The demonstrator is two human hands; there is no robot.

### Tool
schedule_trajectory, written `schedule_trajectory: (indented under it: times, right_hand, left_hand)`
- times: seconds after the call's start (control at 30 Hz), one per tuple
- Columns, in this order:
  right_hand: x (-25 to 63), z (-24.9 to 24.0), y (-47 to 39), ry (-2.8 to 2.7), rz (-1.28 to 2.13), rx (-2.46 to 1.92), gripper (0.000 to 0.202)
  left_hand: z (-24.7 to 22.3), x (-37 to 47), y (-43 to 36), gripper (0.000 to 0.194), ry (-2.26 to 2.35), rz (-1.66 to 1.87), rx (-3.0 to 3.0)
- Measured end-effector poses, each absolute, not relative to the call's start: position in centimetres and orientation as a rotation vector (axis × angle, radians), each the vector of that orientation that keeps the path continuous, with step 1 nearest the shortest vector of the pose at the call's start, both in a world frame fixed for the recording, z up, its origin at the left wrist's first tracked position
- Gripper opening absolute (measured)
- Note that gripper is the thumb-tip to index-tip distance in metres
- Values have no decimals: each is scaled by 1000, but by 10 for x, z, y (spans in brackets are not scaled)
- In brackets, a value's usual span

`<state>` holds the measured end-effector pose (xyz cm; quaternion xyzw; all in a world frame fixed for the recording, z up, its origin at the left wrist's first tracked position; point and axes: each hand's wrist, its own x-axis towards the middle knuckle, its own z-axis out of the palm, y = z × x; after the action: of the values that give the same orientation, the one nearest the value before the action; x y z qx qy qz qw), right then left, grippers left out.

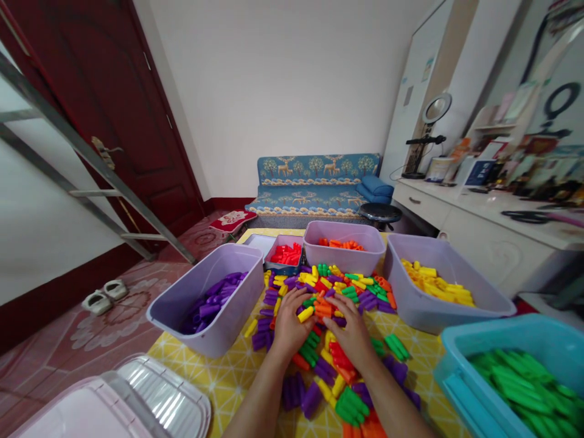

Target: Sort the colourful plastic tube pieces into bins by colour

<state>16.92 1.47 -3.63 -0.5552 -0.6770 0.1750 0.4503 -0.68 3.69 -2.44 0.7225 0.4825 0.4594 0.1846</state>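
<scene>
Small plastic tube-shaped pieces [311, 348] in purple, yellow, green, orange and red lie in a mixed heap on the table. My left hand [292, 325] is over the middle of the heap, its fingers curled round a yellow tube piece [305, 314] between thumb and fingertips. Facing it, my right hand [353, 334] has thumb and fingers apart, beside a cluster of orange pieces [323, 308]. Whether its fingertips touch that cluster, I cannot tell. Some pieces under both hands are hidden.
Around the heap stand a bin of purple pieces [159, 313], a box of red pieces [272, 250], a bin of orange pieces [347, 257], a bin of yellow pieces [410, 310] and a turquoise bin of green pieces [469, 371]. Clear lids [166, 389] lie front left.
</scene>
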Motion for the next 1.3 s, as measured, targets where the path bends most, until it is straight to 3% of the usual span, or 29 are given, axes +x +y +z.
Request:
schedule_trajectory:
  times: [0.1, 0.27, 0.47, 0.77, 1.0, 1.17, 1.3]
  right_hand:
    - [170, -36, 17, -1644, 351, -1378, 27]
    - [171, -33, 16, -1666, 296, -1391, 21]
    - [169, -33, 15, -1821, 257, -1350, 58]
    - [168, -27, 11, -1682, 346, -1301, 26]
    - [164, -16, 2, -1265, 672, -1256, 42]
    - [162, -15, 1, -1390, 604, -1278, 39]
    - [164, -22, 2, -1391, 701, -1290, 35]
  left_hand:
    - [-25, -7, 37, 48, 1312, 1316, 2003]
    - [-27, -7, 37, 37, 1305, 1332, 1911]
    - [-27, -8, 37, 44, 1274, 1380, 1797]
    - [-15, -7, 31, 33, 1209, 1298, 1816]
    - [-9, -5, 27, 19, 1166, 1299, 1866]
    - [-10, -3, 20, 49, 1095, 1249, 1860]
    - [-10, -2, 20, 37, 968, 1200, 1805]
